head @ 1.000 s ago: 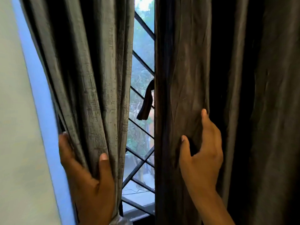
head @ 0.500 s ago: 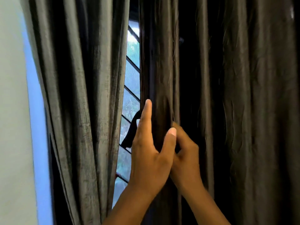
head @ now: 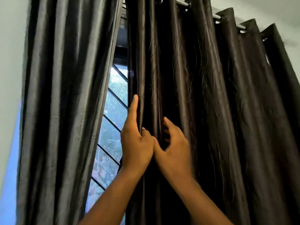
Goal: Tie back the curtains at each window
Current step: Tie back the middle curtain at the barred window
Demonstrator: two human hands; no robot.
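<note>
We see two dark curtains hanging from a rod (head: 181, 3) that runs across the top right. The left curtain (head: 65, 111) hangs in broad grey folds beside the pale wall (head: 9, 62). The right curtain (head: 219, 111) is darker, almost brown, with a faint wavy pattern, and its folds spread from the middle of the view out to the right edge. Between the two curtains a narrow gap shows the window (head: 113, 124), crossed by slanting dark bars (head: 112, 124), with greenery blurred outside.

Our left hand (head: 136, 143) reaches up at the inner edge of the right curtain. Its forefinger lies straight along that edge, pointing up, while the thumb bends in over a fold of the cloth, so the hand pinches the curtain's edge between thumb and fingers. Our right hand (head: 173, 148) is just beside it, the two touching near the base of the thumbs. Its fingers curl into the folds a little further right and its thumb presses in from the left, so it grasps a bunch of the same curtain; the fingertips are hidden in the dark cloth and slightly blurred. Both forearms rise from the bottom of the view, the left one crossing in front of the window gap.
</note>
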